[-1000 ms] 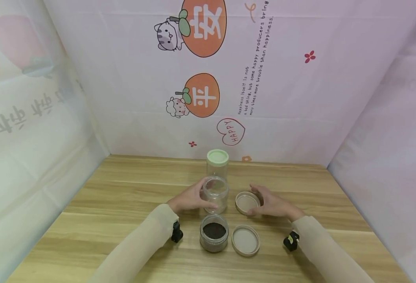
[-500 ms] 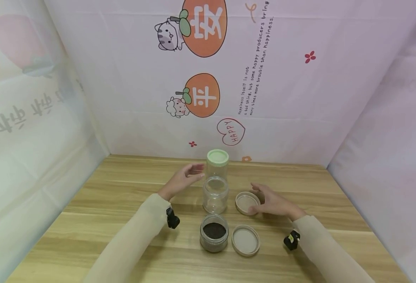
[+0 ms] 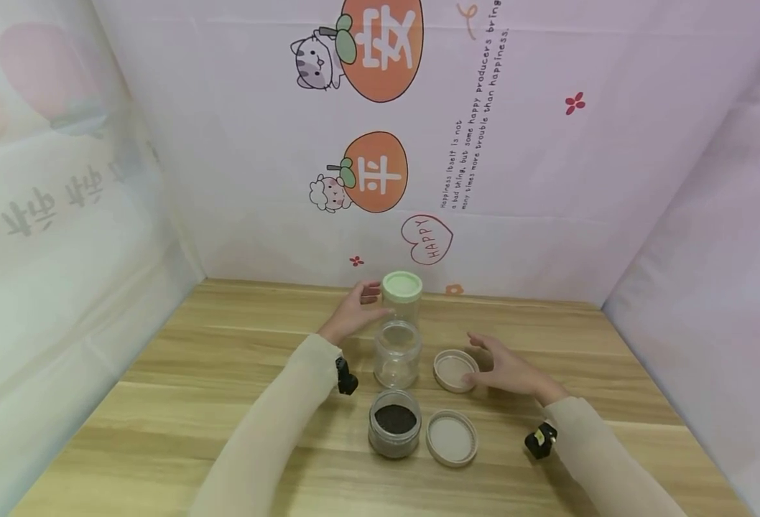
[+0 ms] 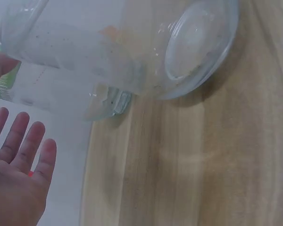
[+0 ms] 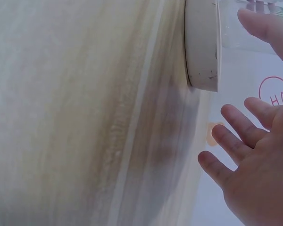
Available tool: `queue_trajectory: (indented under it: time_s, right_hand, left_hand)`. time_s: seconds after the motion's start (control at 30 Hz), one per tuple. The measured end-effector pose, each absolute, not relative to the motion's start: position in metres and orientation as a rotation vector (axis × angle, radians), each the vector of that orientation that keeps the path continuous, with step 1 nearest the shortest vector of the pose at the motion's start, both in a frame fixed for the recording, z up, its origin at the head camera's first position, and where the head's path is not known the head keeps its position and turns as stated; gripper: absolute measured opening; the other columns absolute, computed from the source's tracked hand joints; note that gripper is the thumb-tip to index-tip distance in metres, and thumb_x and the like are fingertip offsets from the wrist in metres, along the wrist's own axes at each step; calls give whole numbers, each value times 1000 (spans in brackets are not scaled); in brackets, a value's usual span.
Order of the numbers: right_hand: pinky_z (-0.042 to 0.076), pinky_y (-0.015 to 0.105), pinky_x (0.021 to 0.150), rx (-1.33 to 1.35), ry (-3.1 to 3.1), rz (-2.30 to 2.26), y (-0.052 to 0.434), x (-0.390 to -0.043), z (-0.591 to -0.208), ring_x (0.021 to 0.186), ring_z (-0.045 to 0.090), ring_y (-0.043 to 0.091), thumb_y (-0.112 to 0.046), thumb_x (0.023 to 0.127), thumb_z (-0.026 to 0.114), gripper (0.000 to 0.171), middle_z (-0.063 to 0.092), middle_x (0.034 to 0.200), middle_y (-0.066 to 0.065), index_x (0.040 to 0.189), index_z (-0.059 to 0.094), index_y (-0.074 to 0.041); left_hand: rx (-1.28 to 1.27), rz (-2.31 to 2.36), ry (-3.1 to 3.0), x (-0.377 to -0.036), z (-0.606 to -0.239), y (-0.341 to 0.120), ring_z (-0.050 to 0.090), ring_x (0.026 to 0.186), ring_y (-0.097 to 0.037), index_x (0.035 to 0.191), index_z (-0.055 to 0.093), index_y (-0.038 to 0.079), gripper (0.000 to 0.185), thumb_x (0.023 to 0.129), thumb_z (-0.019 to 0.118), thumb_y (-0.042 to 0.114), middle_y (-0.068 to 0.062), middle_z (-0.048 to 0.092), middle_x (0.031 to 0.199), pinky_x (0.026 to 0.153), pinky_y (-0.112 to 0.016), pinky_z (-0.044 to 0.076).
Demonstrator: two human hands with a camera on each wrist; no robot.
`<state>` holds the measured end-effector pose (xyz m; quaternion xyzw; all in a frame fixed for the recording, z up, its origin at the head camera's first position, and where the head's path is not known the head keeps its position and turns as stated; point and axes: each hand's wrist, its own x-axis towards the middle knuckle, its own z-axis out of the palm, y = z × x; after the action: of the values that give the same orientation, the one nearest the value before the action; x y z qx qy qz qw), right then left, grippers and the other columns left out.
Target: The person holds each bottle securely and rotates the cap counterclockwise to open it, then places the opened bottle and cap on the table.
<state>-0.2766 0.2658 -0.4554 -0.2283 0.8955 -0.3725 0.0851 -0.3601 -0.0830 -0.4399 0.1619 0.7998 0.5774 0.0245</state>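
My left hand (image 3: 353, 314), fingers straight and apart, reached up at frame centre beside the tall clear jar with the pale green lid (image 3: 402, 286); whether the fingertips touched it could not be told. The left wrist view gave the same hand (image 4: 16, 181) in the lower left corner, fingers spread, holding nothing, with clear jar walls above it.

Directly below that jar in the frame: an empty lidless clear jar (image 3: 396, 354), upright, just beside it.

Below that again: a clear jar of dark granules (image 3: 394, 433), lidless, upright.

My right hand (image 3: 508, 370), right of centre, lay with relaxed fingers spread, the tips at the right edge of an upturned beige lid (image 3: 454, 370) on the wooden table (image 3: 192, 388); it gripped nothing. The right wrist view showed that hand (image 5: 254, 165) at the lower right, fingers apart, and the lid (image 5: 203, 44) at the top edge.

A second upturned beige lid (image 3: 452, 438) lay just right of the granule jar.

A black wrist camera (image 3: 346, 377) sat on my left sleeve, another (image 3: 540, 439) on my right.
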Motion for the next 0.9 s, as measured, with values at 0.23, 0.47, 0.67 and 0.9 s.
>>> queue_trajectory:
  time_s: [0.23, 0.47, 0.67, 0.9]
  right_hand:
    - [24, 69, 110, -677, 2672, -1123, 267, -274, -451, 142, 24, 51, -37, 89, 78, 98, 30, 155, 29, 156, 20, 3]
    - [25, 69, 110, -687, 2671, -1143, 266, -275, -450, 142, 25, 51, -37, 89, 77, 96, 30, 155, 29, 156, 21, 3]
    - [24, 70, 110, -706, 2680, -1166, 264, -277, -451, 141, 26, 51, -35, 88, 78, 95, 31, 154, 30, 155, 23, 5]
    - [30, 67, 108, -698, 2720, -1161, 257, -289, -444, 139, 30, 51, -35, 91, 75, 90, 33, 154, 29, 155, 25, 4]
  left_hand:
    - [464, 1714, 2450, -368, -433, -74, 40, 139, -33, 154, 35, 15, 95, 78, 88, 36, -11, 42, 153, 113, -48, 36]
    - [477, 1682, 2390, -365, -426, -66, 39, 140, -28, 156, 33, 21, 96, 78, 87, 36, -7, 39, 155, 114, -52, 31]
    - [478, 1687, 2373, -366, -430, -59, 35, 142, -27, 157, 31, 24, 99, 78, 88, 38, -4, 38, 157, 115, -54, 29]
    - [535, 1620, 2433, -374, -434, -58, 37, 141, -26, 158, 27, 22, 99, 80, 85, 42, -4, 41, 154, 114, -54, 30]
